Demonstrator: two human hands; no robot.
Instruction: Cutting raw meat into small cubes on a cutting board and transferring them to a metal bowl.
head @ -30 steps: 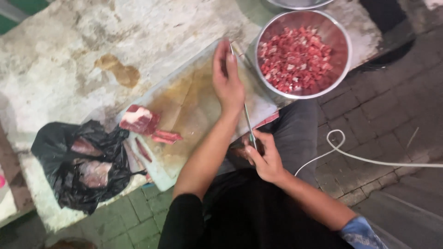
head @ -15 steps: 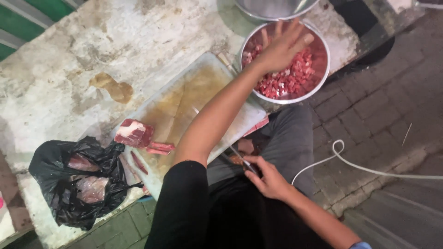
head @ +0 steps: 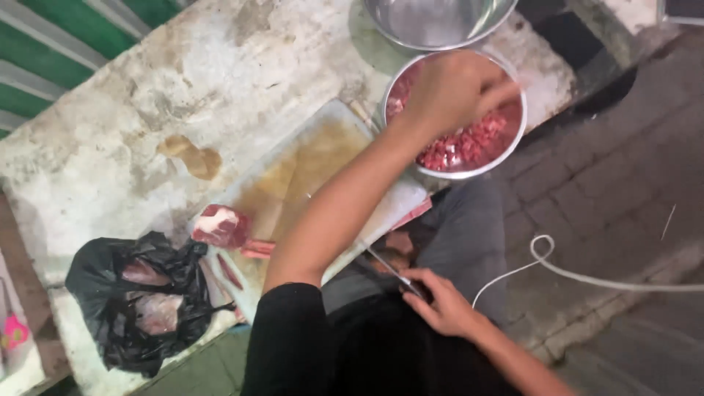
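Over the bowl (head: 513, 139) of diced meat, the left hand (head: 451, 92) now hangs loosely cupped, come from the board (head: 308, 169); the right hand (head: 440, 304) still grips the knife (head: 389, 268)

Table (head: 125, 125): mottled off-white and grey, with a brown stain.
Cutting board (head: 308, 176): pale, stained yellow-brown across the middle, white at the near edge.
Bowl of diced meat (head: 513, 139): silver metal rim, red and pink cubes inside.
Second bowl (head: 440, 22): plain shiny silver-grey.
Meat chunk (head: 220, 226): deep pink-red with white fat.
Bag (head: 139, 308): glossy black, pinkish-grey pieces showing inside.
Knife (head: 389, 268): thin silver blade.
Sleeve (head: 293, 345): black.
Trousers (head: 469, 235): grey.
Cord (head: 587, 275): white, on grey-brown brick paving.
Wall (head: 66, 37): green with pale grey stripes.
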